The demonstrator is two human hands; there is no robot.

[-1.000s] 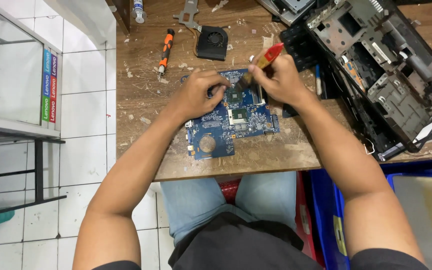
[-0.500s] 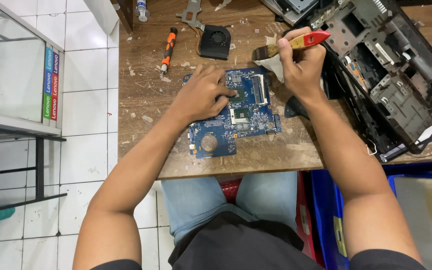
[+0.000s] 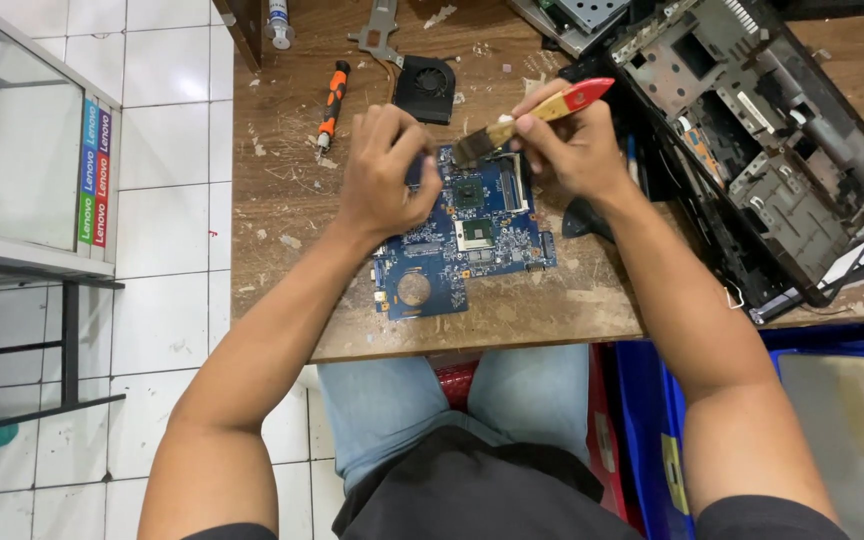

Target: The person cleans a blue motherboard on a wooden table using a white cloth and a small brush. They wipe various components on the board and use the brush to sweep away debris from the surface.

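Observation:
A blue circuit board (image 3: 457, 250) lies flat on the worn wooden table (image 3: 282, 210), near its front edge. My left hand (image 3: 387, 170) rests on the board's upper left part, fingers curled down onto it. My right hand (image 3: 572, 145) grips a paintbrush (image 3: 527, 118) with a red and wooden handle. The brush's dark bristles touch the board's top edge, just right of my left hand's fingers.
An open black laptop chassis (image 3: 752, 150) fills the table's right side. A black fan (image 3: 425, 88), a metal bracket (image 3: 380, 25), an orange-handled screwdriver (image 3: 331, 100) and a small syringe tube (image 3: 279, 22) lie at the back. A glass cabinet (image 3: 22, 140) stands left; blue bins (image 3: 672, 440) sit under the table.
My right hand raised the brush off the board, then brought its bristles back down to the board's top edge. My left hand stayed on the board.

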